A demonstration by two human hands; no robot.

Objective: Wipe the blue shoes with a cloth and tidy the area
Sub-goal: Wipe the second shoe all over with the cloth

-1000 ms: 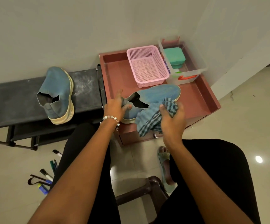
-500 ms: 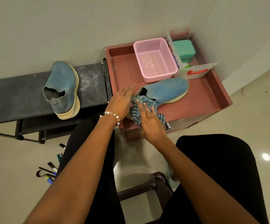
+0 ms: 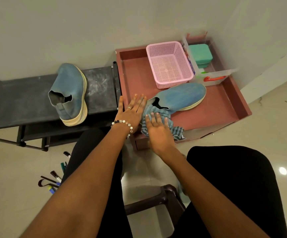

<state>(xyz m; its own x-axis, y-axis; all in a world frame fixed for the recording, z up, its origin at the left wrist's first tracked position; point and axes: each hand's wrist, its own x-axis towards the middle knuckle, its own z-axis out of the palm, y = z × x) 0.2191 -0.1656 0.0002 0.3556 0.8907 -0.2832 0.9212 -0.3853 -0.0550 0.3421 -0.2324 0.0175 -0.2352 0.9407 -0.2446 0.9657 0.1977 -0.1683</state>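
Right now your right hand (image 3: 158, 133) lies flat, fingers straight, pressing the striped blue cloth (image 3: 158, 117) against the heel of the blue shoe (image 3: 180, 98) that lies in the red-brown tray (image 3: 225, 107). So that grip is open, pushing rather than clutching. Your left hand (image 3: 132, 112), with a ring and a bead bracelet (image 3: 123, 123), is likewise spread flat with straight fingers, resting against the heel end of that shoe at the tray's left wall; it curls round nothing.

The shoe is a dusty blue slip-on with a pale cream sole, toe pointing right and away from you, collar open toward your hands. Its mate, the second blue shoe (image 3: 68, 93), lies tipped on its side on the black rack (image 3: 24, 100) to your left, well apart from the first, sole edge facing right.

Behind the shoe in the tray stands a pink basket (image 3: 170, 62), just beside its toe, and a clear plastic bin (image 3: 214, 78) holding a green box (image 3: 201, 52) and something red. Markers (image 3: 56, 177) lie scattered on the floor under your left arm.

The cloth's loose end hangs over the tray's near edge. Bare tray floor lies to the right of the shoe and behind your left hand.
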